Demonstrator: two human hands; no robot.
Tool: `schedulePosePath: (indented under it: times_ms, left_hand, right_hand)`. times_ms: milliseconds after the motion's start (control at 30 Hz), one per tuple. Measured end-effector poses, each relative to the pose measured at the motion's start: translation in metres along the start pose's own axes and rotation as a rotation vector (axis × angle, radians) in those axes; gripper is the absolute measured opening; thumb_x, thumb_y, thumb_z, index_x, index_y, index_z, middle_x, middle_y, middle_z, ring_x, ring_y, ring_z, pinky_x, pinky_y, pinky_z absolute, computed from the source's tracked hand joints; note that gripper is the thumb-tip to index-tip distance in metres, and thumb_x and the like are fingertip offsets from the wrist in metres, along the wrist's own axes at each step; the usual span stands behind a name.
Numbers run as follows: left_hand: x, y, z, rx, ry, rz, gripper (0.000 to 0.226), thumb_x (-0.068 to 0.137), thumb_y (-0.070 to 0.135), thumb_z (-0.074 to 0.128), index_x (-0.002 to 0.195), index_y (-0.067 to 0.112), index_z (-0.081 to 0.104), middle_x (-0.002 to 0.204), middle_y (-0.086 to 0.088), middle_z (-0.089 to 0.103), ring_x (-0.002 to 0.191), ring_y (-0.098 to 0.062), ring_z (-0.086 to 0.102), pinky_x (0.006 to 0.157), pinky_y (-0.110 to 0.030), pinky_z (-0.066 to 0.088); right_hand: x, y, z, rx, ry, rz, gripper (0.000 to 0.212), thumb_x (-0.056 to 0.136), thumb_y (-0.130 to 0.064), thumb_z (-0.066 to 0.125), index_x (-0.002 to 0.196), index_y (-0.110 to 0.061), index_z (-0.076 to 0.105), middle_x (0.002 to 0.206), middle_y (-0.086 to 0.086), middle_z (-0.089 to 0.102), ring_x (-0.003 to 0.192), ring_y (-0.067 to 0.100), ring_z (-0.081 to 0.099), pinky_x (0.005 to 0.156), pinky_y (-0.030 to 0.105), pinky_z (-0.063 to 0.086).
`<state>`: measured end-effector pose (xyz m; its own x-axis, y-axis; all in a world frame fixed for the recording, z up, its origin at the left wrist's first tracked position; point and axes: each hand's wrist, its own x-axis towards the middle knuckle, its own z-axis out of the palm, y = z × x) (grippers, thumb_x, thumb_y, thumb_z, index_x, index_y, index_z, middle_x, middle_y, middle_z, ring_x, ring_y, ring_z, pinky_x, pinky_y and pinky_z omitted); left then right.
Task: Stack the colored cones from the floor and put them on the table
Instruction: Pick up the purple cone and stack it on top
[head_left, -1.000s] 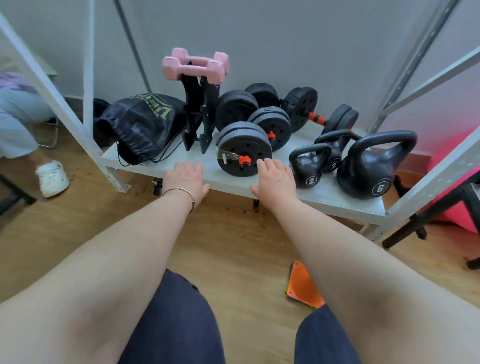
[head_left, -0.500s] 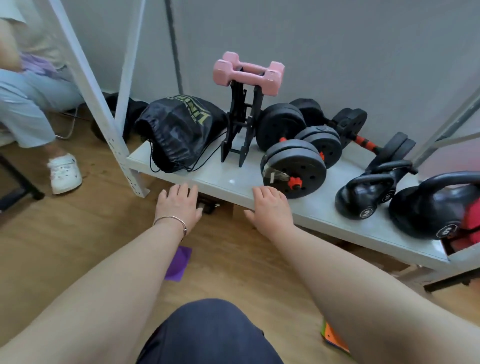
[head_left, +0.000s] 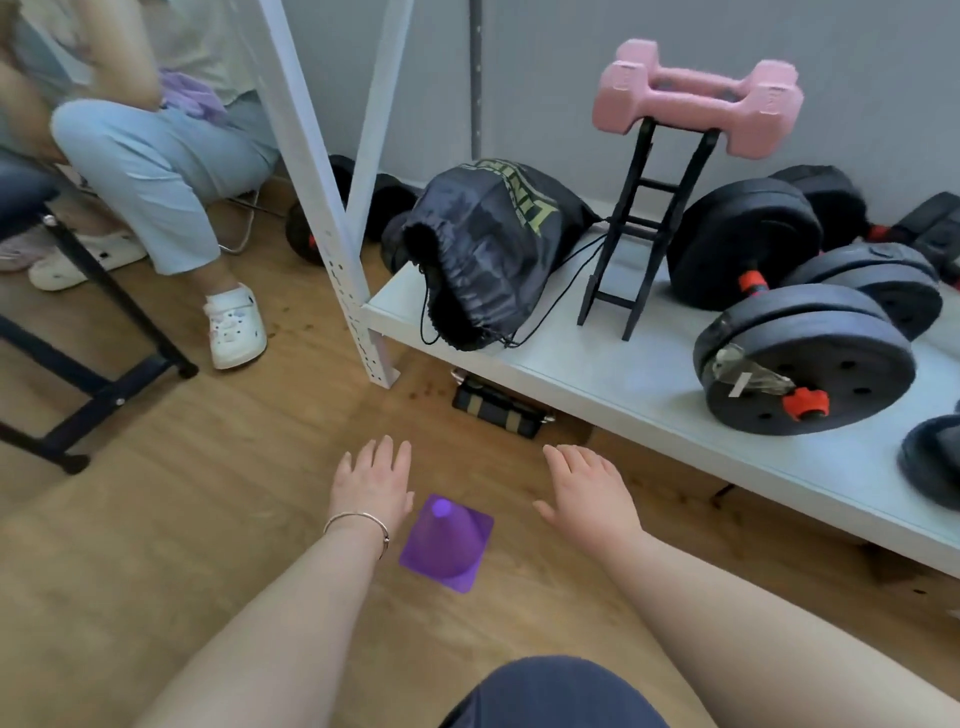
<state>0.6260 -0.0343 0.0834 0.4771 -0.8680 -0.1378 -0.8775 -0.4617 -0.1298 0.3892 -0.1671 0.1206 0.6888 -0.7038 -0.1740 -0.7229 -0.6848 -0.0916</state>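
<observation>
A purple cone stands upright on the wooden floor between my two outstretched arms. My left hand, with a thin bracelet on the wrist, hovers just left of the cone, palm down, fingers apart, holding nothing. On the cone's right, a short gap away, my right hand is likewise flat and open. Neither hand touches the cone. No other cone is in view.
A low white shelf on the right carries a black drawstring bag, a pink dumbbell on a black stand, and black weight plates. Its white upright post stands ahead. A seated person and a dark bench leg are at left.
My view has swung left and down. Both hands have come off the shelf edge and dropped towards the floor. The purple cone is now fully visible between them; the orange cone has left the frame.
</observation>
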Motion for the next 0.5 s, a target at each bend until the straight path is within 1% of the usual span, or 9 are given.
schedulePosePath:
  times_ms: [67,133,200,267,300,400,500]
  left_hand:
    - [0.004,-0.010,0.025,-0.021,-0.035,-0.014,0.074,0.079,0.045,0.066,0.143,0.020,0.037,0.147,-0.008,0.043,0.135,-0.026,0.041,0.108,-0.047,0.035]
    - [0.006,-0.015,0.050,-0.041,-0.073,-0.008,0.076,0.075,0.044,0.070,0.140,0.019,0.042,0.138,-0.009,0.052,0.128,-0.028,0.048,0.103,-0.047,0.040]
    - [0.007,-0.015,0.073,-0.056,-0.105,0.033,0.078,0.072,0.043,0.072,0.140,0.018,0.043,0.132,-0.009,0.055,0.122,-0.029,0.052,0.098,-0.045,0.044]
    - [0.007,-0.013,0.093,-0.085,-0.135,0.082,0.079,0.070,0.042,0.074,0.139,0.018,0.044,0.131,-0.010,0.056,0.121,-0.031,0.053,0.096,-0.043,0.046]
    - [0.008,-0.012,0.102,-0.102,-0.147,0.109,0.079,0.072,0.043,0.073,0.140,0.019,0.042,0.134,-0.009,0.054,0.123,-0.031,0.051,0.097,-0.043,0.045]
    - [0.013,-0.009,0.123,-0.173,-0.219,0.170,0.080,0.081,0.044,0.065,0.147,0.025,0.026,0.147,-0.005,0.039,0.134,-0.028,0.039,0.105,-0.041,0.036]
    - [0.015,-0.008,0.136,-0.272,-0.290,0.190,0.080,0.083,0.042,0.065,0.149,0.027,0.022,0.154,0.001,0.032,0.137,-0.024,0.035,0.106,-0.038,0.033]
  right_hand:
    - [0.012,-0.004,0.020,-0.023,-0.045,-0.041,0.069,0.091,-0.047,0.055,0.148,-0.018,0.030,0.149,0.003,0.042,0.141,0.026,0.034,0.117,0.040,0.027]
    - [0.022,-0.009,0.039,-0.047,-0.114,-0.118,0.069,0.092,-0.039,0.055,0.151,-0.019,0.026,0.154,0.003,0.037,0.143,0.025,0.030,0.118,0.039,0.023]
    - [0.030,-0.016,0.057,-0.051,-0.174,-0.190,0.069,0.092,-0.034,0.053,0.152,-0.019,0.025,0.155,0.003,0.035,0.144,0.025,0.029,0.118,0.037,0.023]
    - [0.036,-0.025,0.073,-0.041,-0.221,-0.225,0.069,0.090,-0.035,0.054,0.152,-0.019,0.026,0.153,0.003,0.037,0.142,0.025,0.032,0.115,0.036,0.025]
    - [0.039,-0.029,0.081,-0.033,-0.244,-0.230,0.069,0.090,-0.036,0.055,0.151,-0.018,0.027,0.153,0.003,0.038,0.141,0.026,0.033,0.114,0.036,0.027]
    - [0.051,-0.042,0.100,-0.014,-0.334,-0.238,0.073,0.089,-0.043,0.058,0.150,-0.018,0.028,0.148,0.005,0.042,0.134,0.028,0.042,0.106,0.039,0.036]
    - [0.061,-0.050,0.118,0.037,-0.447,-0.268,0.076,0.088,-0.044,0.061,0.150,-0.017,0.025,0.142,0.009,0.047,0.122,0.033,0.053,0.093,0.038,0.043]
